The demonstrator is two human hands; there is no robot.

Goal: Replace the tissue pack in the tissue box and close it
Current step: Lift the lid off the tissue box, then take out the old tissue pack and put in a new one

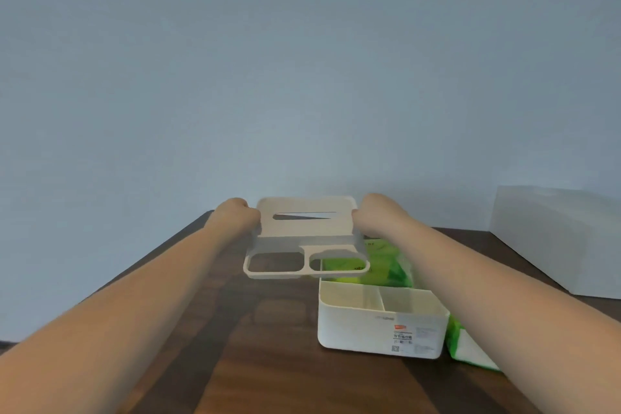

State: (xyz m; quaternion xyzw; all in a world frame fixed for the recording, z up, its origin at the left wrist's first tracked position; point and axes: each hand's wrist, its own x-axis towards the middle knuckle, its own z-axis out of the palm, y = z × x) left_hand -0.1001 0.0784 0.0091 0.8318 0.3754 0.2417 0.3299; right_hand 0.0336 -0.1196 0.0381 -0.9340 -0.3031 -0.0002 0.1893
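The white lid of the tissue box (304,233), with a slot and two openings along its near side, hangs in the air above the table. My left hand (235,215) grips its left edge and my right hand (373,215) grips its right edge. The white tissue box base (379,329) stands open on the table to the right, with divided compartments along its front. A green tissue pack (383,262) lies inside it at the back. Another green and white tissue pack (467,346) lies on the table right of the base, partly hidden by my right forearm.
The dark wooden table (268,346) runs to a pale wall behind. A large white box (557,239) stands at the back right of the table.
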